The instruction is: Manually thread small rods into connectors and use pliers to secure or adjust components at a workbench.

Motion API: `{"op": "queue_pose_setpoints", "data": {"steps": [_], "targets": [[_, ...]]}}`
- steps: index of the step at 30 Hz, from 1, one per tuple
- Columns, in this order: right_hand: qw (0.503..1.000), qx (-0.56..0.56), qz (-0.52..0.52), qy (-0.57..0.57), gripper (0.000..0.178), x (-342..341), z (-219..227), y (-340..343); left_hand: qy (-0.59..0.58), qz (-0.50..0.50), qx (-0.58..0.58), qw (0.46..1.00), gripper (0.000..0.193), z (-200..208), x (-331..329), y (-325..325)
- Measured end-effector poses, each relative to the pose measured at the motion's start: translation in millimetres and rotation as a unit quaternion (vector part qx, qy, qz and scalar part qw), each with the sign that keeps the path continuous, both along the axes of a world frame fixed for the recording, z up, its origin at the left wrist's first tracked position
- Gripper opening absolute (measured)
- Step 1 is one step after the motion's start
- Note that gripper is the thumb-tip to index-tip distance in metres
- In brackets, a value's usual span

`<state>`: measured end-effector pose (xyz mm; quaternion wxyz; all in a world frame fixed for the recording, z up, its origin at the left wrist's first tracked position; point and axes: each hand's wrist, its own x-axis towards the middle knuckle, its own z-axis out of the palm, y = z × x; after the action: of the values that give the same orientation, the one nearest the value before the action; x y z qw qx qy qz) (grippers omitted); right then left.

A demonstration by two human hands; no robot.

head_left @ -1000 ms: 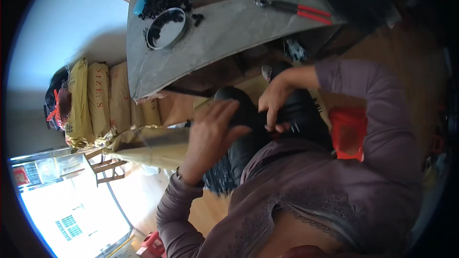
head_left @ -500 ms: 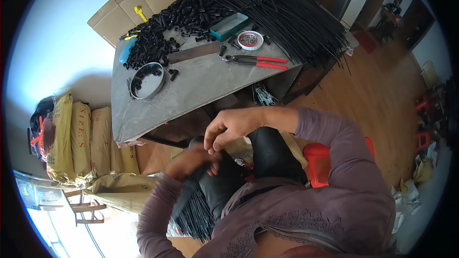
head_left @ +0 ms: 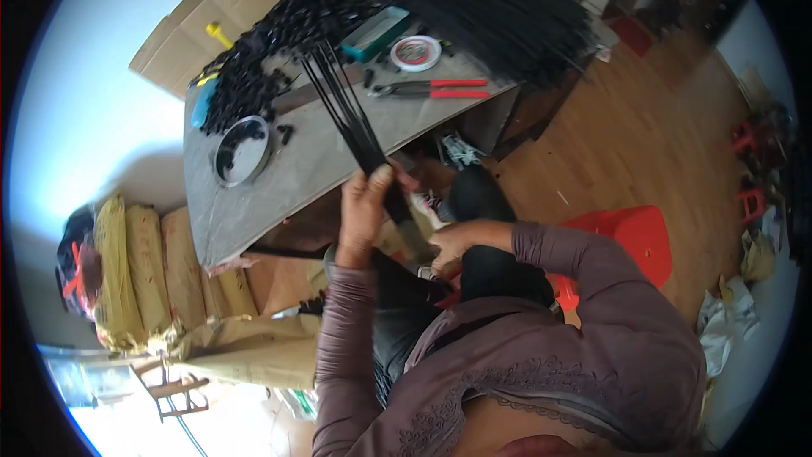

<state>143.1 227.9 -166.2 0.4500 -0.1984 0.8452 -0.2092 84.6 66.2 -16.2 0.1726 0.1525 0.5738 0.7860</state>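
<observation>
A bundle of thin black rods slants over my lap, its upper ends fanned out above the table's near edge. My left hand is closed round its middle. At the lower end, which is blurred, the fingers of my right hand are closed against the bundle. Nearest on the table lie pincers with red handles. Behind them is a round white dish with small metal pieces in it. To the left stands a round metal tin holding a few black plastic pieces.
The grey table bears a heap of black plastic pieces, a teal tray and a large pile of black rods. Full yellow sacks stand at left. A red stool is at my right.
My hands were together above my lap with no bundle visible in them. Now they hold the black rods, the left further up and the right lower. The view has shifted a little.
</observation>
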Motion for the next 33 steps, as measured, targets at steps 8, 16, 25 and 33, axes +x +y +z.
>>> {"op": "queue_pose_setpoints", "data": {"steps": [8, 16, 25, 33], "targets": [[0.983, -0.105, -0.037, -0.144, 0.051, 61, -21, -28, -0.100, 0.131, 0.055, 0.985, 0.020, -41, 97, -38], [0.965, -0.203, 0.093, -0.136, 0.045, 88, -97, -22, -0.069, 0.141, 0.023, 0.987, 0.026, -8, 102, -40], [0.942, -0.302, 0.133, 0.068, 0.026, -49, 91, 34, -0.065, 0.097, 0.049, 0.992, 0.027, 12, 88, -11], [0.746, -0.665, 0.003, -0.023, 0.055, -78, 266, -9, -0.088, 0.050, 0.043, 0.994, 0.049, 15, 83, 2]]}}
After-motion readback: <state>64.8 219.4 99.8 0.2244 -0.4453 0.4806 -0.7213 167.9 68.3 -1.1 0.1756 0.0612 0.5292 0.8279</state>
